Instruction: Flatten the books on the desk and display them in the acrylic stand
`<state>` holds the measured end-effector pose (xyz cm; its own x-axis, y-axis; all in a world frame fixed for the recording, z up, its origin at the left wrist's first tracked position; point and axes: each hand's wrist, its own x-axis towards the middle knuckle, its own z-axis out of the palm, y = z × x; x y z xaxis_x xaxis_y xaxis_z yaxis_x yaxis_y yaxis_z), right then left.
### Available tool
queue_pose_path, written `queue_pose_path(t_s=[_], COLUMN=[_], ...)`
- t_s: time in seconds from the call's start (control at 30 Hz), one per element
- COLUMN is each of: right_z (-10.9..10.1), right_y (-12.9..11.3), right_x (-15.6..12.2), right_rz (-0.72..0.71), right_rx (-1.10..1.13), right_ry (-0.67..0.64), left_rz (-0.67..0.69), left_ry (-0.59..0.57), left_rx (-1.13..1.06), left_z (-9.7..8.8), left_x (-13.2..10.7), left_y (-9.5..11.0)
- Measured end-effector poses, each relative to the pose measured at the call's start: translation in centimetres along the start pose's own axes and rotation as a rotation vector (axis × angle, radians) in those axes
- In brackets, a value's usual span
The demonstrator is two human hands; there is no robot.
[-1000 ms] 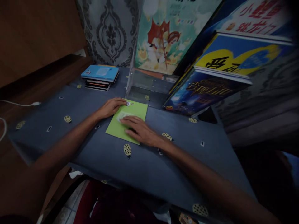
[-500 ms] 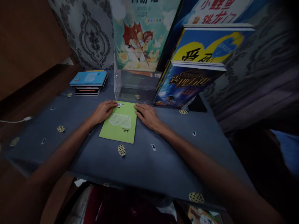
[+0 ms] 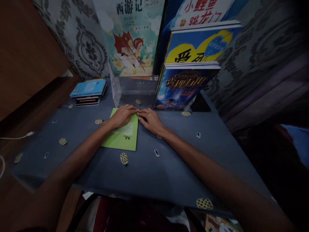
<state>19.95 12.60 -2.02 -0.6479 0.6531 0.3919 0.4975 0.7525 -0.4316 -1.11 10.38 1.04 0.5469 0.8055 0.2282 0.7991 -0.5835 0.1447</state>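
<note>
A thin lime-green book (image 3: 121, 141) lies flat on the table, a pale text block and small dark print on its upper face. My left hand (image 3: 124, 116) rests across the upper part of the book, fingers stretched toward its far right corner and covering that area. At the same corner, the fingertips of my right hand (image 3: 150, 120) touch the book's right edge and meet the left fingertips. Its fingers are extended, with the thumb apart. Neither hand lifts the book; whether the fingertips pinch the corner is too small to tell.
Behind the hands stands a clear acrylic rack (image 3: 116, 91) with a Journey to the West picture book (image 3: 132, 48). Upright at right are a dark blue book (image 3: 181, 85) and a blue-yellow book (image 3: 200, 45). A small book stack (image 3: 88, 88) sits back left; a black flat object (image 3: 201, 103) lies right.
My left hand has slid right from the book's left edge across its top to the far right corner. My right hand stays by the right edge. The view has shifted slightly.
</note>
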Motion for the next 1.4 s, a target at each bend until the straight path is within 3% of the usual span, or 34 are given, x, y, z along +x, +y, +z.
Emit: queue_pose_path(t_s=[0.17, 0.43, 0.83, 0.97, 1.13, 1.3, 1.4], right_z=[-0.1, -0.3, 0.1, 0.1, 0.0, -0.2, -0.4], right_y=[0.0, -0.4, 0.0, -0.3, -1.8, -4.7, -6.2], right_x=[0.0, -0.2, -0.4, -0.5, -1.6, -4.5, -6.2], right_rz=[0.009, 0.03, 0.016, 0.025, -0.059, -0.256, -0.29], right_rx=[0.016, -0.06, -0.105, -0.11, -0.166, -0.117, -0.065], right_ry=[0.005, -0.011, -0.064, -0.069, -0.018, -0.011, -0.023], left_rz=[0.007, 0.029, 0.167, 0.163, 0.186, 0.158, 0.144], left_ry=[-0.004, -0.001, -0.069, -0.041, -0.001, 0.046, 0.041], left_rx=[-0.006, -0.107, -0.248, -0.265, -0.229, -0.257, -0.283], left_z=[0.2, -0.2, -2.6, -2.7, -2.5, -2.3, -2.4], left_x=[0.1, -2.5, -10.2, -11.8, -12.0, -12.0, -12.2], left_y=[0.0, 0.6, 7.9, 9.1, 9.3, 9.5, 9.5])
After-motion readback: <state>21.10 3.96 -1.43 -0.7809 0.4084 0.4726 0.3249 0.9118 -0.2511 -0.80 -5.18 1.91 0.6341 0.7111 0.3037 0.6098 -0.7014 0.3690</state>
